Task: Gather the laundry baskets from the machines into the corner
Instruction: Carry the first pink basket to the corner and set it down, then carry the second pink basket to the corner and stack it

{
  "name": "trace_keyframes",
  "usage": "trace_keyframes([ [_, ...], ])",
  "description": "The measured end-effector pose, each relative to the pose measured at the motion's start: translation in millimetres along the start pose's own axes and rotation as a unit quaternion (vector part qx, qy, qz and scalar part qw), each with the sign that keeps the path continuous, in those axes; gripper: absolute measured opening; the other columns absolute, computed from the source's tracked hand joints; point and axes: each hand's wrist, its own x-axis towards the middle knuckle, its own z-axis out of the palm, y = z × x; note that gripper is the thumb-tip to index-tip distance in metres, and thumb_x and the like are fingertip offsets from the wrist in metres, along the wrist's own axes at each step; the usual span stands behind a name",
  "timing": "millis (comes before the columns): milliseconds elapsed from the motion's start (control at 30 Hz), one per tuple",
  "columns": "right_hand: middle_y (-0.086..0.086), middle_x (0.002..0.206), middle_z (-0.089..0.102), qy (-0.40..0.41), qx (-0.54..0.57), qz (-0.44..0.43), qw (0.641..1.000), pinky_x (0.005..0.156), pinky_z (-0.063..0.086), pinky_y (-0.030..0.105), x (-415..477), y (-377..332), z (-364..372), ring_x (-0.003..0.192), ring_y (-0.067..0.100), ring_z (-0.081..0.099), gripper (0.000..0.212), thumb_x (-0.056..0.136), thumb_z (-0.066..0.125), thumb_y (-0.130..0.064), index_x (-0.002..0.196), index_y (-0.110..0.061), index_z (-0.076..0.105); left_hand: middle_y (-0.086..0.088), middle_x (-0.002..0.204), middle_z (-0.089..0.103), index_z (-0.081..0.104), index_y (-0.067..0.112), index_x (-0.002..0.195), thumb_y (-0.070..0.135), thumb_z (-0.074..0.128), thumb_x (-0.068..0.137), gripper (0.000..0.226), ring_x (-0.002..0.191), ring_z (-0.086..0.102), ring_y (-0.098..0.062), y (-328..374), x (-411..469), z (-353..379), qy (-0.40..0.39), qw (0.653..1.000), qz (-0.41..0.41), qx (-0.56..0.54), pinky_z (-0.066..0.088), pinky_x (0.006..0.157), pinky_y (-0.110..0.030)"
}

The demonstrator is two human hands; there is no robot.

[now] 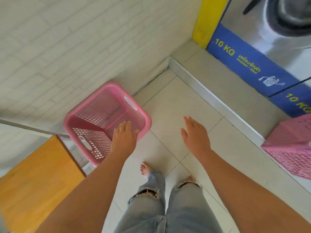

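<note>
An empty pink mesh laundry basket stands upright on the tiled floor against the white brick wall, near the corner. My left hand hovers flat over its near right rim, fingers apart, holding nothing. My right hand is spread open over bare floor tiles to the right of the basket. A second pink basket sits at the right edge, on the raised step in front of the washing machines, partly cut off by the frame.
Washing machines with blue "10 KG" panels stand on a raised tiled step along the right. A wooden table is at the lower left beside the basket. My legs and bare feet are below on the floor.
</note>
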Motion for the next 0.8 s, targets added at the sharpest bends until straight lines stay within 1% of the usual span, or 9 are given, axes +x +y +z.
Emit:
trace_keyframes([
  [67, 0.014, 0.154, 0.037, 0.002, 0.017, 0.025, 1.000, 0.113, 0.033, 0.046, -18.8, 25.5, -5.8, 0.139, 0.030, 0.041, 0.053, 0.101, 0.039, -0.033, 0.150, -0.013, 0.032, -0.021, 0.151, 0.034, 0.033, 0.002, 0.146, 0.035, 0.035, 0.102, 0.055, 0.141, 0.030, -0.035, 31.0, -2.6, -0.2, -0.004, 0.999, 0.036, 0.017, 0.023, 0.118, -0.045],
  [133, 0.013, 0.154, 0.037, 0.013, 0.041, 0.049, 0.998, 0.112, 0.034, 0.045, -38.5, 54.4, -11.6, 0.138, 0.030, 0.042, 0.052, 0.101, 0.039, -0.032, 0.149, -0.013, 0.034, -0.021, 0.141, 0.045, 0.042, 0.000, 0.138, 0.029, 0.039, 0.101, 0.047, 0.131, 0.041, -0.036, 64.4, -8.1, 1.9, 0.001, 0.997, 0.071, 0.023, 0.031, 0.111, -0.044],
  [200, 0.011, 0.155, 0.036, 0.028, 0.061, 0.075, 0.995, 0.113, 0.033, 0.043, -58.8, 81.9, -18.8, 0.139, 0.028, 0.041, 0.051, 0.101, 0.038, -0.033, 0.149, -0.015, 0.033, -0.021, 0.136, 0.048, 0.045, -0.002, 0.133, 0.029, 0.036, 0.100, 0.046, 0.125, 0.045, -0.036, 93.9, -14.5, 6.7, -0.007, 0.995, 0.095, 0.038, 0.035, 0.107, -0.044],
  [267, 0.009, 0.156, 0.034, 0.043, 0.080, 0.107, 0.990, 0.115, 0.031, 0.042, -84.0, 114.8, -27.8, 0.140, 0.026, 0.038, 0.051, 0.102, 0.035, -0.034, 0.150, -0.016, 0.031, -0.022, 0.139, 0.047, 0.044, -0.003, 0.135, 0.032, 0.032, 0.100, 0.051, 0.127, 0.044, -0.039, 127.5, -21.8, 16.8, -0.012, 0.990, 0.123, 0.061, 0.035, 0.108, -0.045],
  [333, 0.008, 0.157, 0.032, 0.056, 0.091, 0.134, 0.985, 0.117, 0.029, 0.040, -111.6, 150.2, -36.3, 0.142, 0.024, 0.036, 0.052, 0.103, 0.034, -0.035, 0.151, -0.018, 0.030, -0.024, 0.143, 0.045, 0.041, -0.002, 0.140, 0.032, 0.038, 0.101, 0.052, 0.131, 0.042, -0.040, 165.7, -32.7, 27.5, -0.016, 0.987, 0.146, 0.059, 0.033, 0.111, -0.047],
  [433, 0.009, 0.156, 0.034, 0.079, 0.102, 0.183, 0.975, 0.116, 0.030, 0.039, -160.0, 205.6, -45.5, 0.141, 0.025, 0.038, 0.052, 0.102, 0.035, -0.035, 0.151, -0.017, 0.031, -0.018, 0.152, 0.035, 0.031, 0.004, 0.149, 0.035, 0.036, 0.103, 0.056, 0.141, 0.032, -0.035, 230.6, -54.1, 47.5, -0.034, 0.982, 0.172, 0.066, 0.026, 0.117, -0.045],
  [500, 0.010, 0.155, 0.036, 0.093, 0.113, 0.220, 0.964, 0.116, 0.031, 0.040, -193.0, 240.8, -48.2, 0.140, 0.027, 0.040, 0.052, 0.102, 0.038, -0.034, 0.150, -0.016, 0.033, -0.015, 0.155, 0.033, 0.027, 0.008, 0.151, 0.037, 0.033, 0.103, 0.057, 0.142, 0.031, -0.032, 274.5, -69.3, 62.8, -0.050, 0.978, 0.191, 0.061, 0.025, 0.117, -0.043],
  [633, 0.009, 0.155, 0.036, 0.110, 0.138, 0.302, 0.937, 0.115, 0.032, 0.042, -245.2, 299.1, -52.5, 0.139, 0.028, 0.040, 0.053, 0.101, 0.039, -0.036, 0.150, -0.019, 0.033, -0.014, 0.152, 0.037, 0.028, 0.008, 0.151, 0.036, 0.034, 0.103, 0.056, 0.140, 0.035, -0.032, 355.1, -99.0, 89.2, -0.064, 0.959, 0.267, 0.068, 0.025, 0.114, -0.039],
  [800, 0.007, 0.156, 0.034, 0.138, 0.160, 0.376, 0.902, 0.116, 0.030, 0.042, -279.2, 354.7, -60.8, 0.141, 0.027, 0.038, 0.054, 0.101, 0.037, -0.038, 0.150, -0.019, 0.031, -0.012, 0.154, 0.035, 0.028, 0.010, 0.152, 0.037, 0.033, 0.103, 0.056, 0.143, 0.032, -0.028, 441.0, -107.5, 115.0, -0.084, 0.935, 0.331, 0.098, 0.018, 0.118, -0.038],
])
